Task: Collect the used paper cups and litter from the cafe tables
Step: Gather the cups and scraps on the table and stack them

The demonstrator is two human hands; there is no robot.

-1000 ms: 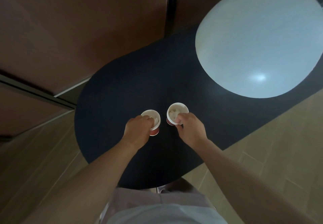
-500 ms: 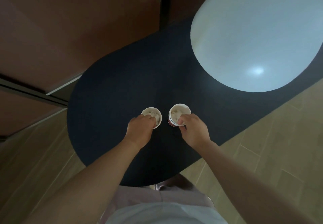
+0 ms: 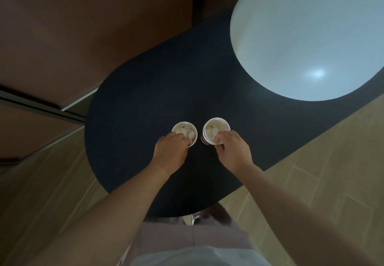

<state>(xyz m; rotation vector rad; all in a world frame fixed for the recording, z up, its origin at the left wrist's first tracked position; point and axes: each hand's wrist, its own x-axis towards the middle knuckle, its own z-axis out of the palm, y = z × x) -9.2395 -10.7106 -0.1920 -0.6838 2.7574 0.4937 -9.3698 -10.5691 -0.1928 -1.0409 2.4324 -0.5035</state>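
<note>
Two paper cups sit side by side in the middle of the frame, on a dark table (image 3: 133, 103). The left hand (image 3: 170, 151) grips the left cup (image 3: 184, 131) and the right hand (image 3: 233, 151) grips the right cup (image 3: 216, 127). Both cups have crumpled white litter inside.

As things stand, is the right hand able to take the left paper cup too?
Probably not: the right hand pinches the rim of the right cup, and the left hand grips the left cup at its near rim. Only dark table shows between the cups.
</note>
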